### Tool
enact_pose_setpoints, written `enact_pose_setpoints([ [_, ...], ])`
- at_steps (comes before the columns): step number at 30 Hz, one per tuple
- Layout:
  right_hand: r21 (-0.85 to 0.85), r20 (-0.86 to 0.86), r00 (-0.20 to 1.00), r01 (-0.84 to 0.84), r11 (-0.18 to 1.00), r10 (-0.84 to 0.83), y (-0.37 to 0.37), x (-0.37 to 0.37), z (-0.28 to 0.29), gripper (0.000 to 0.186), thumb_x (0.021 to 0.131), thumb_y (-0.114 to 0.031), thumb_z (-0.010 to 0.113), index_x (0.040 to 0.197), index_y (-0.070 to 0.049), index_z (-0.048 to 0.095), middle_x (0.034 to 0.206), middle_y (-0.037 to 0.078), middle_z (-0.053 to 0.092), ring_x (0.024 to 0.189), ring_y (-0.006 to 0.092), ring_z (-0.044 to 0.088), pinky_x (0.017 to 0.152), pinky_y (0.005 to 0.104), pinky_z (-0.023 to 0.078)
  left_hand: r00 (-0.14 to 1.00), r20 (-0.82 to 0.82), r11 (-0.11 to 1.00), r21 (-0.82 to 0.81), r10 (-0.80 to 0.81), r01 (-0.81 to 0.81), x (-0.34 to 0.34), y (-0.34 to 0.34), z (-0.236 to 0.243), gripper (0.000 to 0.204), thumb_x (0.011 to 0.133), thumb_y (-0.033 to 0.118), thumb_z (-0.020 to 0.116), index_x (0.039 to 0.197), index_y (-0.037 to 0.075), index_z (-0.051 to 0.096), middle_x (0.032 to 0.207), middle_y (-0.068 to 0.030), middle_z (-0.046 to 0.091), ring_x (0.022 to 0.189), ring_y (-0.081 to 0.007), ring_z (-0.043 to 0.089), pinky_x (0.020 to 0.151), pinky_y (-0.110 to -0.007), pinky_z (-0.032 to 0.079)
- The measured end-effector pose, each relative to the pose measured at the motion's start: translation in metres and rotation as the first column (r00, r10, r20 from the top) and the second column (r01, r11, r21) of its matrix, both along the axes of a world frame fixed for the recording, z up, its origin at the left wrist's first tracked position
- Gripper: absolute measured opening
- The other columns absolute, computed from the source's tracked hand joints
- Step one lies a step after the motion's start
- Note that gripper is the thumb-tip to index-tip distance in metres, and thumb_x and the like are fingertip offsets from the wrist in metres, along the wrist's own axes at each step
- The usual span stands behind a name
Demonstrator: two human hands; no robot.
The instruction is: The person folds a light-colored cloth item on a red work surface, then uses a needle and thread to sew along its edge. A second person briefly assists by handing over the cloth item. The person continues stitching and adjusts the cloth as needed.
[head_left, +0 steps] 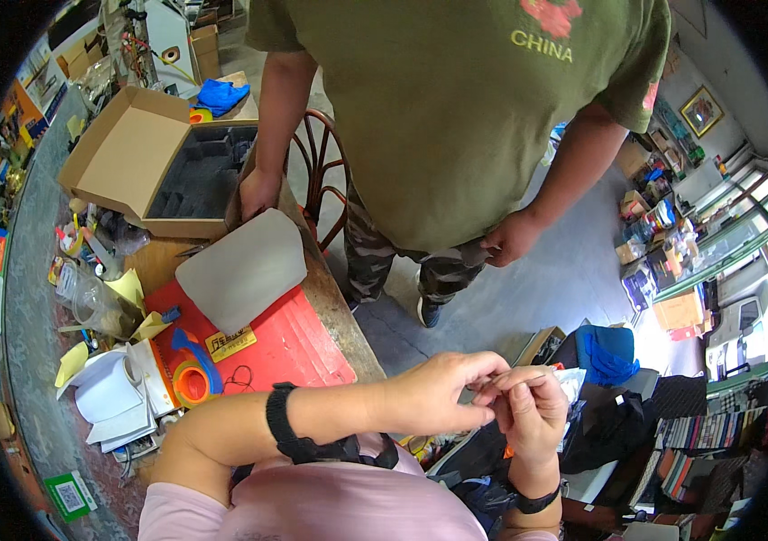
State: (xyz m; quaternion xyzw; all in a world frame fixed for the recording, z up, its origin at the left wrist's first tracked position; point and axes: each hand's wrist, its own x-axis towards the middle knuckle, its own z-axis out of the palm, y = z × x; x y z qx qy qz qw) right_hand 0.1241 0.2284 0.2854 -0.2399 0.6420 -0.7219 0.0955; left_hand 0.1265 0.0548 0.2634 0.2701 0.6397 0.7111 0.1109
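My left hand [447,395] reaches in from the left, its thumb and fingers bent toward my right hand [533,410]. The fingertips of both hands meet in a pinch in front of my body. Whatever is between them, if anything, is too small and hidden to make out. Black straps circle both wrists. To the left of my hands, a red folder [316,341] lies on the wooden table [348,316]. A grey rounded sheet [244,270] and a yellow card [232,343] rest on it. Beside them sits a blue tape dispenser with an orange roll [193,382].
Across from me stands a person in a green shirt [483,135], one hand [259,193] at an open cardboard box [127,153] with dark foam. A clear plastic jar [100,305] and loose papers [113,397] crowd the table's left. Black bags [609,433] lie at right.
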Motion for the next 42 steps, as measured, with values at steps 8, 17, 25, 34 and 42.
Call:
enact_pose_setpoints([
  [8, -0.18, -0.109, 0.986, 0.104, 0.978, -0.125, 0.016, 0.004, 0.009, 0.01, 0.093, -0.01, 0.05, 0.089, -0.001, 0.05, 0.068, 0.011, 0.055, 0.047, 0.012, 0.046, 0.041, 0.023, 0.038, 0.746, -0.32, 0.713, -0.236, 0.584, -0.66, -0.014, -0.054, -0.033, 0.002, 0.085, 0.007, 0.058, 0.084, 0.005, 0.057, 0.062, 0.0043, 0.049, 0.059, -0.0038, 0.046, 0.052, -0.023, 0.039],
  [17, -0.305, -0.203, 0.971, 0.061, 0.95, -0.128, 0.039, -0.001, 0.047, 0.02, 0.1, -0.021, 0.037, 0.087, -0.007, 0.043, 0.067, 0.007, 0.045, 0.038, 0.0072, 0.035, 0.034, 0.0171, 0.031, 0.511, -0.237, 0.503, -0.096, 0.827, -0.859, -0.065, -0.163, -0.112, 0.034, 0.088, 0.036, 0.059, 0.091, 0.002, 0.06, 0.073, -0.004, 0.059, 0.067, -0.0176, 0.056, 0.066, -0.031, 0.044],
  [25, -0.421, -0.278, 0.958, -0.052, 0.906, -0.074, 0.054, -0.016, 0.08, 0.018, 0.101, -0.019, 0.033, 0.099, -0.005, 0.044, 0.076, 0.009, 0.048, 0.033, 0.0053, 0.035, 0.027, 0.0138, 0.03, 0.581, -0.629, 0.054, -0.653, 0.517, -0.756, -0.05, -0.205, -0.188, 0.087, 0.064, 0.054, 0.073, 0.129, 0.003, 0.045, 0.134, -0.0241, 0.036, 0.125, -0.0425, 0.031, 0.105, -0.049, 0.026],
  [34, -0.646, 0.079, 0.935, 0.312, 0.697, -0.346, 0.114, -0.076, 0.106, 0.018, 0.099, -0.017, 0.039, 0.092, -0.001, 0.044, 0.074, 0.001, 0.023, 0.06, 0.0115, 0.023, 0.056, 0.0276, 0.026, 0.71, -0.513, -0.186, -0.852, 0.482, -0.49, -0.03, -0.203, -0.184, 0.115, 0.051, 0.062, 0.075, 0.14, 0.005, 0.028, 0.136, -0.0299, 0.031, 0.132, -0.0475, 0.02, 0.107, -0.061, 0.012],
  [42, -0.326, 0.047, 0.899, 0.426, 0.844, -0.435, 0.218, -0.115, 0.056, 0.04, 0.102, -0.016, 0.027, 0.136, 0.006, 0.032, 0.141, 0.019, 0.036, 0.043, 0.0029, 0.025, 0.036, 0.0151, 0.026, 0.713, -0.482, 0.004, -0.827, 0.51, -0.562, -0.001, -0.2, -0.172, 0.098, 0.053, 0.05, 0.076, 0.128, -0.003, 0.04, 0.128, -0.0235, 0.04, 0.123, -0.0364, 0.033, 0.104, -0.054, 0.021],
])
